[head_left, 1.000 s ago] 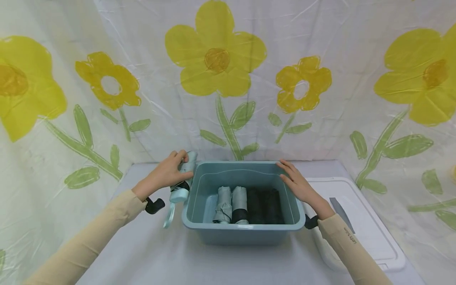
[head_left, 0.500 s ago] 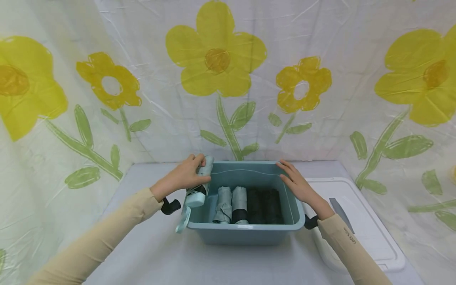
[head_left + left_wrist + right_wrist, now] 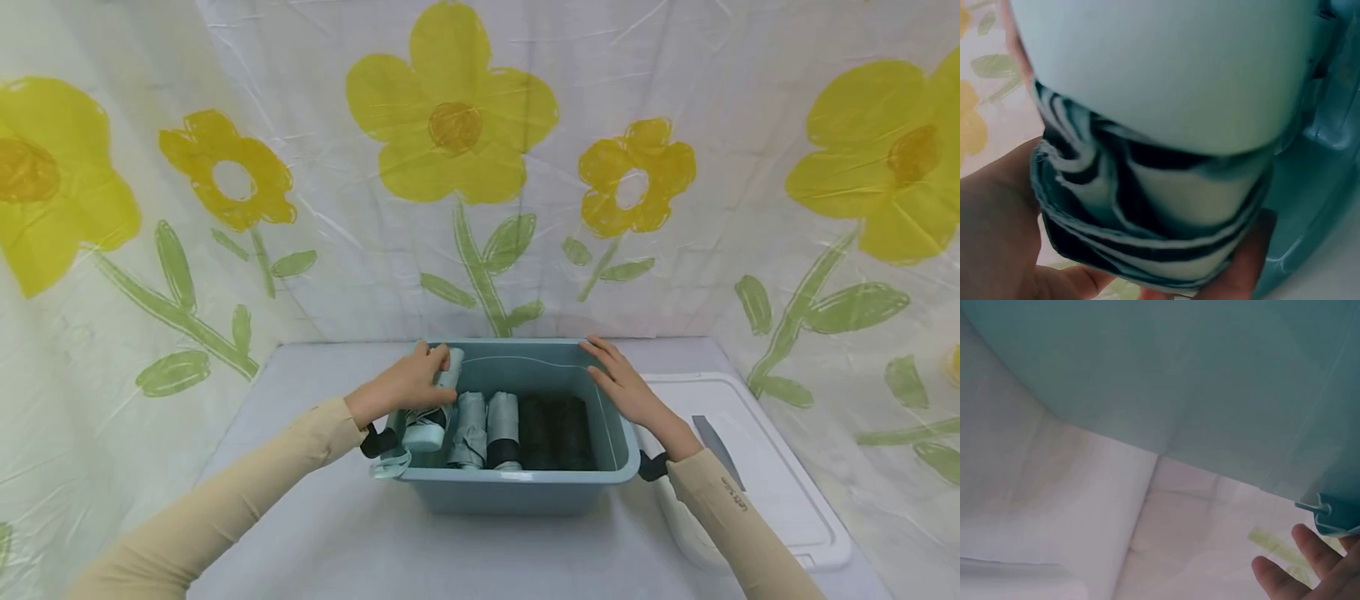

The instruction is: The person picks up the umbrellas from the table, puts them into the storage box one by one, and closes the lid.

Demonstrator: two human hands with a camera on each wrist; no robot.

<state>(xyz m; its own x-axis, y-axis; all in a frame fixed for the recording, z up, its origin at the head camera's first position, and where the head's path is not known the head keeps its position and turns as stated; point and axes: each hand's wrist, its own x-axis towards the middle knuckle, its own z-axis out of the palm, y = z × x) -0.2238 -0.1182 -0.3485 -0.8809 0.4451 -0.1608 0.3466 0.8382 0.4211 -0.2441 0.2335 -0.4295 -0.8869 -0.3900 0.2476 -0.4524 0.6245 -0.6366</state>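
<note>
My left hand (image 3: 401, 385) grips a pale green folding umbrella (image 3: 424, 437) inside the left end of a blue-green plastic bin (image 3: 517, 493). Its rounded mint handle (image 3: 1166, 75) fills the left wrist view, with fingers wrapped around the folded cloth. A mint wrist strap (image 3: 392, 465) hangs over the bin's front left corner. Beside it in the bin lie two more pale folded umbrellas (image 3: 503, 421) and dark rolled bundles (image 3: 557, 433), too shadowed to separate clearly. My right hand (image 3: 628, 392) rests on the bin's right rim with fingers spread and fairly straight.
A white lid (image 3: 772, 508) with a grey strip lies on the table (image 3: 300, 517) right of the bin, partly under my right arm. Behind the table hangs a flower-printed sheet (image 3: 330, 250).
The left hand has carried the umbrella rightward and down, from outside the bin's left wall, over the rim and into its left end. The right hand has stayed in place.
</note>
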